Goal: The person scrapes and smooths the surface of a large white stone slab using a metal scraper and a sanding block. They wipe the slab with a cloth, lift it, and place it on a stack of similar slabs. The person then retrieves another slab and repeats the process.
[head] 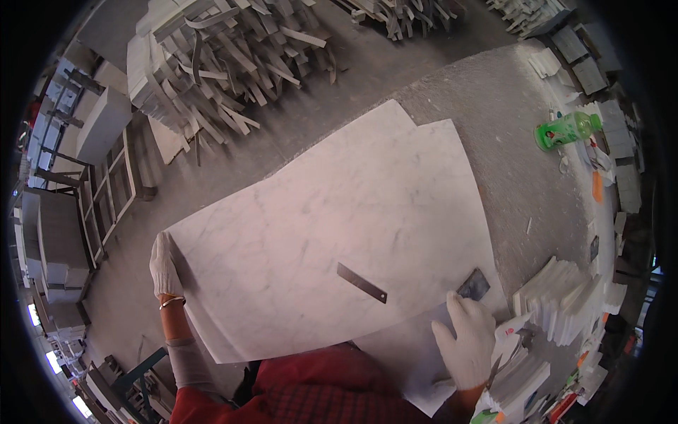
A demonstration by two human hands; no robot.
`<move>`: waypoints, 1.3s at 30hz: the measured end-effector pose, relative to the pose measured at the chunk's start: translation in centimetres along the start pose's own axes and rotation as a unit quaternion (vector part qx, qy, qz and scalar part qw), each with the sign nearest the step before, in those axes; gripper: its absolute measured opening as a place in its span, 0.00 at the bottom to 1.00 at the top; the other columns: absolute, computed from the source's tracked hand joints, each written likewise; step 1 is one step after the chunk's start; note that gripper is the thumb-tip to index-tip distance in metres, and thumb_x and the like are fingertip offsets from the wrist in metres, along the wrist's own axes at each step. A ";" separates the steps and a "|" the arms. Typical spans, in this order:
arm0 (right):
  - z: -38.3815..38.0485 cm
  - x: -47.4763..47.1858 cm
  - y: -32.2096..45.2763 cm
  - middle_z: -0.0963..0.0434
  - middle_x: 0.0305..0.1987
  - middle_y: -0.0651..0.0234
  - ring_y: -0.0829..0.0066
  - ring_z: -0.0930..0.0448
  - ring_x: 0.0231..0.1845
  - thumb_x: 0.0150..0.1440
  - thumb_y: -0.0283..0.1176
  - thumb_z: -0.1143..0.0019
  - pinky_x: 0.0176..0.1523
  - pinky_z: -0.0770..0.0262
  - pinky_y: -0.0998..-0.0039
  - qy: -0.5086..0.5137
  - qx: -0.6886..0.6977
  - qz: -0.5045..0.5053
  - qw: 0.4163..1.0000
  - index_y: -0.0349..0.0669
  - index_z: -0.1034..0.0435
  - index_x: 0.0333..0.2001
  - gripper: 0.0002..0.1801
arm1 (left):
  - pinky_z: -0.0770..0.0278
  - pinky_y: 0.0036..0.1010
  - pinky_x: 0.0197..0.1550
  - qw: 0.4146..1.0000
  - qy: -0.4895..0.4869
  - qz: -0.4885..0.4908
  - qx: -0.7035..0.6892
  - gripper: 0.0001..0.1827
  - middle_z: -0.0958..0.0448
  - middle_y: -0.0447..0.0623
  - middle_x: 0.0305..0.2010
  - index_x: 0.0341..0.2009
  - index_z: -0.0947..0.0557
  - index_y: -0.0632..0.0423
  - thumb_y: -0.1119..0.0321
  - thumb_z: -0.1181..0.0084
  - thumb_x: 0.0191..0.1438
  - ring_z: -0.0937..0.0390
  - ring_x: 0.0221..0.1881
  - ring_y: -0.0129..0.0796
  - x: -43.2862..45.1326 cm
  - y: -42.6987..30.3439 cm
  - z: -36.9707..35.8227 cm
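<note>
Before me lies a large white sheet with grey marbling (328,212). My left hand (165,267), in a white knitted glove, grips the sheet's left edge near its far corner. My right hand (469,336), gloved alike, is over the near right part with thumb and forefinger apart, its fingertip beside a small dark rectangular piece (474,284). Whether it touches that piece is unclear. A short metal ruler or blade with a hole at one end (362,283) rests on the sheet between my hands. Another pale sheet (402,339) shows under the near edge.
A green plastic bottle (568,130) lies at the right side of the table (508,159). Stacked white pieces (556,302) stand right of my right hand. Beyond the table are a heap of long strips (249,58) and a metal frame rack (114,193) on the left.
</note>
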State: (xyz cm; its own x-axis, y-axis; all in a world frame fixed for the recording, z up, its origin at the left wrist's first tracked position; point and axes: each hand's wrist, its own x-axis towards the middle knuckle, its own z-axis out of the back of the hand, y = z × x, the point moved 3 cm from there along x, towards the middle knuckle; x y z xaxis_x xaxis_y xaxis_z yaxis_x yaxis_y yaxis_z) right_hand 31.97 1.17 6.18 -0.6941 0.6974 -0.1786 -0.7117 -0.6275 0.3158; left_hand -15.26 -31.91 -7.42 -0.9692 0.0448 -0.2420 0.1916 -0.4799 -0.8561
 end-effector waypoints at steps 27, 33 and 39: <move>-3.6 -5.9 -2.7 0.24 0.49 0.60 0.59 0.25 0.48 0.46 0.41 0.33 0.47 0.26 0.59 -0.203 0.041 -0.140 0.968 0.39 0.28 0.40 0.22 | 0.40 0.28 0.70 0.982 0.065 -0.105 0.143 0.33 0.32 0.57 0.69 0.67 0.33 0.64 0.49 0.60 0.69 0.33 0.67 0.40 3.9 0.4 -0.3; -1.6 -9.8 -2.6 0.23 0.49 0.59 0.54 0.25 0.53 0.50 0.38 0.35 0.54 0.27 0.57 -0.267 0.078 -0.139 0.950 0.38 0.26 0.47 0.22 | 0.39 0.28 0.68 0.976 0.068 -0.096 0.182 0.38 0.32 0.54 0.69 0.68 0.33 0.60 0.41 0.59 0.67 0.32 0.65 0.41 6.1 1.1 -0.4; 3.6 -19.6 -5.0 0.21 0.48 0.59 0.60 0.22 0.48 0.54 0.25 0.40 0.51 0.25 0.67 -0.369 0.086 -0.229 0.897 0.38 0.20 0.43 0.11 | 0.39 0.30 0.69 0.973 0.040 -0.069 0.218 0.37 0.34 0.60 0.70 0.67 0.34 0.64 0.44 0.61 0.67 0.34 0.68 0.45 3.7 -1.0 -0.8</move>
State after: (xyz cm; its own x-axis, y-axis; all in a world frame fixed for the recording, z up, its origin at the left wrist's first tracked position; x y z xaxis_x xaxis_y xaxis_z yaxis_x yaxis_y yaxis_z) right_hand 49.54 -8.16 11.50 -0.0268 0.9474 0.3189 -0.8329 -0.1976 0.5170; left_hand -18.92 -30.60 -7.85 -0.9627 0.1947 -0.1880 -0.0404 -0.7903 -0.6114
